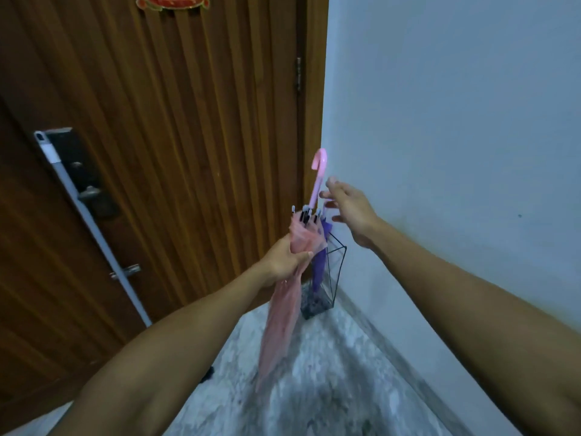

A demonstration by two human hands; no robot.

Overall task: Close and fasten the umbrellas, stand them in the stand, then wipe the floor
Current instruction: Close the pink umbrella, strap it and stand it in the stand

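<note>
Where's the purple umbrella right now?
In the head view, the purple umbrella stands in the wire stand in the corner between door and wall, just behind the pink umbrella.

**Tight corner, open floor**

The wire stand point(327, 278) sits in the corner, hemmed by the wooden door point(157, 152) on its left and the pale wall point(456, 136) on its right. A purple umbrella point(319, 265) already fills part of its mouth. The pink umbrella point(283, 309), held in the left hand point(283, 259), hangs in front of it. The right hand point(349, 209) hovers beside the handle. The mottled floor point(330, 388) before the stand lies open.
</note>
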